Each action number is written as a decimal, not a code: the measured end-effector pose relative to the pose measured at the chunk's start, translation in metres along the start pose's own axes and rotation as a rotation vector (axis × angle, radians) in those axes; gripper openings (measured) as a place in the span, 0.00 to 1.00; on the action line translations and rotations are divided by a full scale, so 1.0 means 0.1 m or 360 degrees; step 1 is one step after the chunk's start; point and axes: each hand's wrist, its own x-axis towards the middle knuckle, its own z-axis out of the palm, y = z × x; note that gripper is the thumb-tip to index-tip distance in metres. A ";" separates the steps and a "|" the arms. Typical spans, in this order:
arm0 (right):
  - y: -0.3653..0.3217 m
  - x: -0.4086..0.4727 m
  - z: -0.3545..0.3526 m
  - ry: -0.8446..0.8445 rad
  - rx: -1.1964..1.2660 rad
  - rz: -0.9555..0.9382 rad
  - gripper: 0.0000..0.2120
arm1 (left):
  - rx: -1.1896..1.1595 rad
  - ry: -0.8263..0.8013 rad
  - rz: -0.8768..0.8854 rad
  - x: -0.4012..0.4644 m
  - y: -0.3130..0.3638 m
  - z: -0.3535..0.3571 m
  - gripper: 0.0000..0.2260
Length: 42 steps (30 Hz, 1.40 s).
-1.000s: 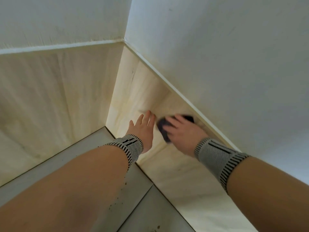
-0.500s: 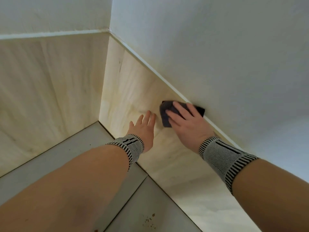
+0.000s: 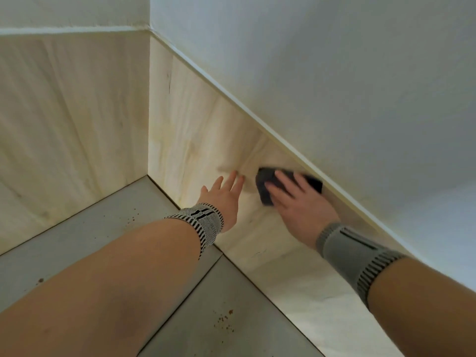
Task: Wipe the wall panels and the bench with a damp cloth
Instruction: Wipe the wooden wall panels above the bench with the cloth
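Pale wood-grain wall panels meet in a corner: the right panel [image 3: 206, 130] and the left panel [image 3: 72, 119]. My right hand [image 3: 298, 202] presses a dark grey cloth [image 3: 265, 186] flat against the right panel, just under its white top trim, fingers straight over the cloth. Most of the cloth is hidden under the hand. My left hand [image 3: 224, 194] rests with straight fingers on the same panel, just left of the cloth. Both wrists wear striped grey bands.
A white trim strip [image 3: 221, 88] caps the panels, with painted white wall [image 3: 334, 73] above. Grey floor tiles [image 3: 103, 217] lie below, with small brown specks [image 3: 224, 319] on them. The corner seam [image 3: 149, 112] runs down to the floor.
My right hand slid the cloth up the right panel to the trim strip, then slightly right along it. My left hand has stayed in place on the panel.
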 end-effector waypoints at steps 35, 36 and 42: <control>-0.30 0.58 0.42 0.0374 0.0175 0.0141 0.28 | -0.0193 -0.0137 -0.0452 0.27 0.02 0.88 0.40; -0.33 0.59 0.43 0.0310 0.0202 0.0126 0.28 | -0.0196 -0.0149 -0.0459 0.28 -0.01 0.89 0.40; -0.54 0.57 0.66 -0.0259 0.0053 -0.0524 0.21 | -0.0188 -0.0140 -0.0473 0.33 -0.18 0.87 0.41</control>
